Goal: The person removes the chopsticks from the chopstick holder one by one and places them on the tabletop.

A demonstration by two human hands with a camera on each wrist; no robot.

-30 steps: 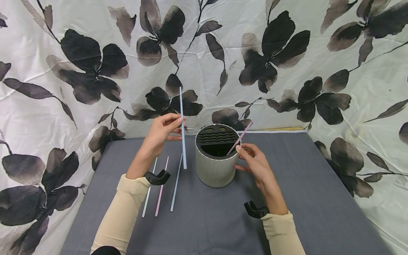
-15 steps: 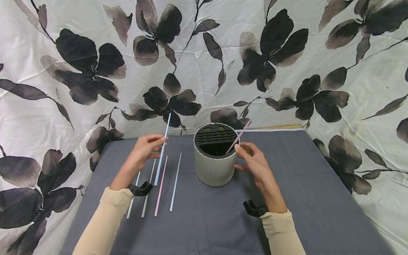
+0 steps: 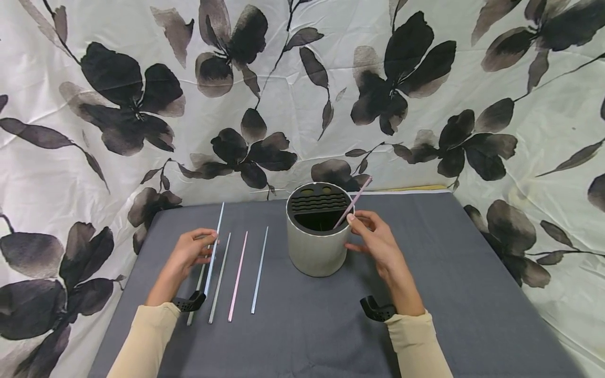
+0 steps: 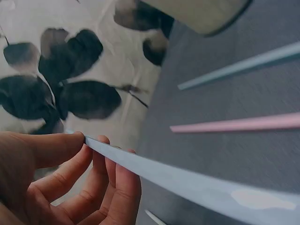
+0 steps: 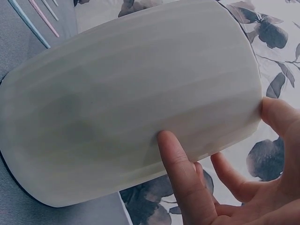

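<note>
My left hand (image 3: 194,249) pinches a pale blue straw (image 3: 219,218) between thumb and fingertips, over the left side of the table. In the left wrist view this straw (image 4: 154,171) runs toward the camera; whether its lower end touches the cloth cannot be told. Below lie a pale greenish straw (image 3: 191,317), a greyish one (image 3: 219,278), a pink one (image 3: 238,275) and a blue one (image 3: 259,270). My right hand (image 3: 378,244) touches the round off-white holder (image 3: 317,257), thumb at its rim and fingers on its wall. A mauve straw (image 3: 355,198) leans in the holder's front opening.
The holder has a black slotted top (image 3: 319,199). Dark grey cloth (image 3: 302,336) covers the table. Behind it hangs a white floral sheet (image 3: 293,94). A black camera band (image 3: 191,302) sits on my left wrist, another (image 3: 375,310) on my right.
My left hand has moved left and down with the pale blue straw, from beside the holder to the left end of the row. My right hand stays at the holder.
</note>
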